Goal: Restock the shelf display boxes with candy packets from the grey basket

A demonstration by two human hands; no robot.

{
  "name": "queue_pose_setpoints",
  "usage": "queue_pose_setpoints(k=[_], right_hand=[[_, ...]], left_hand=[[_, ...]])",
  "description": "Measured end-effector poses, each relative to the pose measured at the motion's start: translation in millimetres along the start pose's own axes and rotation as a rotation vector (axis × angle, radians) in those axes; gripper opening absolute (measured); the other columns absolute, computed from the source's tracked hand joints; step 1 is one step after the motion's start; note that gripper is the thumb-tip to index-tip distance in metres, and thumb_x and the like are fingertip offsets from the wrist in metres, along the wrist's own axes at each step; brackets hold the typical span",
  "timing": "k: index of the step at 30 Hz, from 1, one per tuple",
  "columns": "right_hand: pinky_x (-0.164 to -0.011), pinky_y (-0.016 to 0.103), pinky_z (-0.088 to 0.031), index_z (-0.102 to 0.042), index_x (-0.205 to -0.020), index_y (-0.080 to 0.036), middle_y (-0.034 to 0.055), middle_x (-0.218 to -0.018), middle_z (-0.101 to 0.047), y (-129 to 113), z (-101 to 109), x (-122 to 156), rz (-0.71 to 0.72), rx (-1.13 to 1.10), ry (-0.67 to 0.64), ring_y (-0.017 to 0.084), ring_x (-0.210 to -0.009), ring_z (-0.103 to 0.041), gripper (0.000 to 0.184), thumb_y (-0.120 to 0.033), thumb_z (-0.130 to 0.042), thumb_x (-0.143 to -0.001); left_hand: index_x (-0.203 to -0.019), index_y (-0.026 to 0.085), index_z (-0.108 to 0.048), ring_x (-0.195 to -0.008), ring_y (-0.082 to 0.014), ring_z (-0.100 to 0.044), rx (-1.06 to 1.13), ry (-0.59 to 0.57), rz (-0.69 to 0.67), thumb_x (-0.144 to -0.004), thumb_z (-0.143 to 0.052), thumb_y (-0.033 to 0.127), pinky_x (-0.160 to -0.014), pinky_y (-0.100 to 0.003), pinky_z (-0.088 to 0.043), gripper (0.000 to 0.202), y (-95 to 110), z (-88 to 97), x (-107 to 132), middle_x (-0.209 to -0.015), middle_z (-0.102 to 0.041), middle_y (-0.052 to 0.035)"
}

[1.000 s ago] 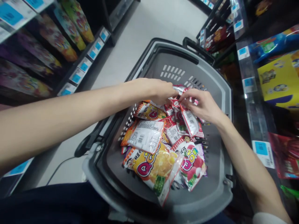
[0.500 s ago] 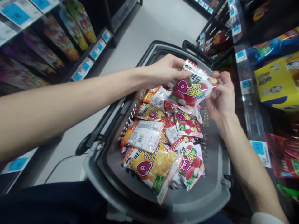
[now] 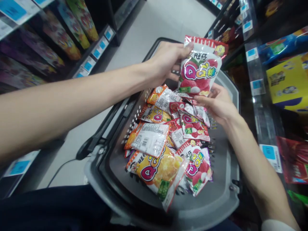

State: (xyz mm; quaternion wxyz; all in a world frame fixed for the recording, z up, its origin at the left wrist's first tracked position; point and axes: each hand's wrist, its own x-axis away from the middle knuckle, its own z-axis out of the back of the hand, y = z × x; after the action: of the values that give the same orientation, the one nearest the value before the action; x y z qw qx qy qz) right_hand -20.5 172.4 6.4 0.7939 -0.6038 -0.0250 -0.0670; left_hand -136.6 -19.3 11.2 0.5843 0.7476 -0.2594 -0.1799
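Observation:
Between my two hands, above the far end of a grey shopping basket (image 3: 120, 183), is a red-and-white bag of gummy candy (image 3: 201, 69) with fruit pictures, its front toward me. My left hand (image 3: 169, 61) grips its upper left edge, thumb on the front. At the lower right corner, my right hand (image 3: 218, 102) pinches the bag; some of its fingers are hidden behind it. Below lie several more candy bags: a large orange one (image 3: 156, 170), a red-and-white one (image 3: 197, 166), and one showing its white printed back (image 3: 151, 138).
Shelves with blue price tags (image 3: 269, 152) run close along the right, holding a yellow package (image 3: 286, 81) and a red bag (image 3: 295, 160). Colourful bags (image 3: 62, 35) fill the left shelf. Pale floor (image 3: 163, 19) shows beyond the basket.
The held candy bag has been raised and turned upright, its front more fully toward me. My right hand has moved from its upper right edge down to the lower corner.

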Motion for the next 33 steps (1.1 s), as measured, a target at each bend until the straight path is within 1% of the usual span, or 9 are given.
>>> queue_pose_setpoints(k=[4,10,14,17,23,26,29,31,33], right_hand=[[-0.079,0.037,-0.069,-0.071,-0.112,-0.02,0.0061,-0.107,-0.075,-0.5,1.1,-1.6,-0.016,-0.04,0.012,0.026,-0.095,-0.075,0.056,-0.025,-0.094,-0.061],[-0.079,0.037,-0.069,-0.072,-0.109,-0.021,0.0055,-0.108,-0.075,-2.2,-0.1,-0.6,-0.022,-0.044,0.008,0.026,-0.097,-0.075,0.052,-0.02,-0.092,-0.062],[-0.078,0.036,-0.069,-0.071,-0.108,-0.021,0.0055,-0.107,-0.075,-1.0,0.0,-0.6,-0.01,-0.057,0.006,0.025,-0.094,-0.075,0.05,-0.019,-0.092,-0.062],[-0.08,0.037,-0.069,-0.072,-0.108,-0.02,0.007,-0.106,-0.075,-0.1,0.5,-0.8,-0.007,-0.061,0.009,0.024,-0.092,-0.075,0.048,-0.019,-0.092,-0.065],[-0.077,0.036,-0.069,-0.073,-0.108,-0.02,0.0055,-0.106,-0.075,0.8,0.3,-1.6,-0.01,-0.081,0.014,0.021,-0.087,-0.075,0.047,-0.021,-0.092,-0.066],[-0.073,0.032,-0.068,-0.073,-0.107,-0.02,0.0052,-0.105,-0.075,0.2,-1.6,-1.1,-0.001,-0.089,0.015,0.02,-0.086,-0.075,0.046,-0.023,-0.094,-0.066],[-0.073,0.03,-0.068,-0.074,-0.107,-0.021,0.0051,-0.107,-0.075,-1.0,-3.2,-0.4,0.024,-0.078,0.046,0.02,-0.087,-0.075,0.046,-0.028,-0.095,-0.067],[-0.076,0.03,-0.069,-0.074,-0.107,-0.022,0.0043,-0.11,-0.075,-2.0,-3.5,-0.3,0.038,-0.068,0.071,0.02,-0.089,-0.075,0.047,-0.032,-0.096,-0.067],[-0.08,0.031,-0.069,-0.074,-0.108,-0.024,0.0032,-0.113,-0.075,-2.7,-3.3,-0.6,0.04,-0.069,0.095,0.02,-0.092,-0.074,0.049,-0.037,-0.098,-0.067]], left_hand=[[-0.098,0.021,-0.065,-0.11,-0.0272,-0.066,0.058,0.016,-0.002,-0.103,-0.057,0.041,-0.092,-0.035,-0.053,0.022,-5.9,0.0,-2.0,-0.105,-0.076,-0.0048],[-0.096,0.019,-0.063,-0.107,-0.0288,-0.067,0.083,0.021,0.001,-0.102,-0.055,0.041,-0.094,-0.04,-0.054,0.024,-4.1,-2.3,-0.2,-0.106,-0.074,-0.007],[-0.101,0.017,-0.064,-0.104,-0.0264,-0.07,0.079,0.032,0.017,-0.103,-0.053,0.037,-0.09,-0.037,-0.057,0.023,-1.5,-3.7,0.5,-0.101,-0.072,-0.0059],[-0.103,0.014,-0.063,-0.1,-0.0246,-0.072,0.07,0.047,0.021,-0.105,-0.051,0.037,-0.085,-0.033,-0.057,0.026,-0.5,-4.2,0.8,-0.101,-0.07,-0.0049],[-0.098,0.016,-0.064,-0.093,-0.0217,-0.072,0.055,0.062,0.024,-0.104,-0.054,0.035,-0.074,-0.026,-0.053,0.022,-1.0,-3.1,0.3,-0.101,-0.072,-0.0052],[-0.097,0.017,-0.066,-0.089,-0.0205,-0.071,0.055,0.058,0.007,-0.105,-0.053,0.036,-0.071,-0.027,-0.051,0.024,-1.6,-3.3,-0.1,-0.101,-0.072,-0.0049],[-0.095,0.019,-0.068,-0.085,-0.0194,-0.07,0.024,0.083,-0.018,-0.105,-0.052,0.041,-0.07,-0.028,-0.05,0.029,-5.0,-3.8,-1.2,-0.097,-0.071,-0.0045],[-0.098,0.023,-0.069,-0.084,-0.0198,-0.069,-0.035,0.118,-0.037,-0.103,-0.056,0.042,-0.071,-0.029,-0.051,0.024,-10.0,-3.1,-2.3,-0.094,-0.071,-0.0036],[-0.108,0.028,-0.068,-0.084,-0.0206,-0.069,-0.118,0.146,-0.048,-0.098,-0.065,0.041,-0.072,-0.029,-0.051,0.017,-16.2,-1.3,-3.2,-0.09,-0.071,-0.0021]])
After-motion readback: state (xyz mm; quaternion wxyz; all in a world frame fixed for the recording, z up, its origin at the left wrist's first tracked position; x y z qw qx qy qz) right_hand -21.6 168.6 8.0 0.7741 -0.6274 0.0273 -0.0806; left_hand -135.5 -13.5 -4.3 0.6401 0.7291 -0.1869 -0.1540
